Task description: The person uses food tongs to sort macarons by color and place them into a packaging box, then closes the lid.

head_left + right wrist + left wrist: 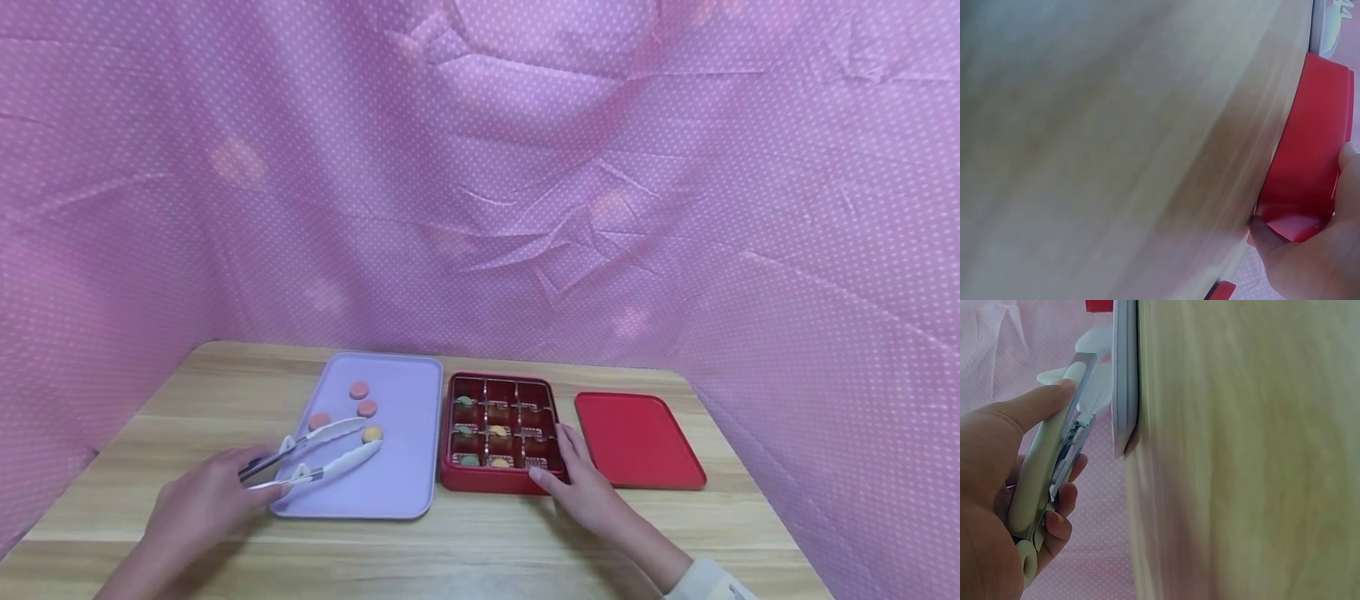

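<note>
In the head view, my left hand (206,498) holds a pair of tongs (347,461) with white tips over the lavender tray (393,492). The tips are spread, with a yellow macaron (372,434) between them at their ends. The left wrist view has the thumb along one handle of the tongs (1038,465) and curled fingers at the other. My right hand (588,493) grips the near right corner of a red box (487,480), its thumb on the front wall. Green macarons (469,461) sit in the box's left column, yellow macarons (500,462) in the middle one.
Three pink macarons (359,390) lie on the tray's left and far part. A red lid (639,442) rests flat to the right of the box. Pink dotted cloth (480,208) hangs behind and beside the wooden table (360,558).
</note>
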`<state>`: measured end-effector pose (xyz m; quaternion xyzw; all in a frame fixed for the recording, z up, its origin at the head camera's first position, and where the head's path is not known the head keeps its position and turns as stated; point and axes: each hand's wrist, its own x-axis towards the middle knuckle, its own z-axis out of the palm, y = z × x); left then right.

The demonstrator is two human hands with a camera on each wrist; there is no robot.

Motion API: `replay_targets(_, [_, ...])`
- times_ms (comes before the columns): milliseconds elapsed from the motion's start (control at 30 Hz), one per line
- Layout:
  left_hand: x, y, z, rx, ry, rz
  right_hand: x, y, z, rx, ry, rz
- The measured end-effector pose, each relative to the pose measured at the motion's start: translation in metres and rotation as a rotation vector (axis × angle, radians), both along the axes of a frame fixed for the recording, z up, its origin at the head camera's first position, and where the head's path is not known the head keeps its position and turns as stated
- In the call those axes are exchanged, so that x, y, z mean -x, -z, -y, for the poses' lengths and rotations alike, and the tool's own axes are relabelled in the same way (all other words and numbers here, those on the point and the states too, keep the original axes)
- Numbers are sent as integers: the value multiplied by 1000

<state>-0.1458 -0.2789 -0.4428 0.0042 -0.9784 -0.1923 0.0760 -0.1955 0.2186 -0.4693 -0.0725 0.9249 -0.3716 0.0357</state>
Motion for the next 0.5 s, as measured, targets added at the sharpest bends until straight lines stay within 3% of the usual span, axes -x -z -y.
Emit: replay_targets(500, [2,3,0,-13,19,5,0,0,0,3,1,5])
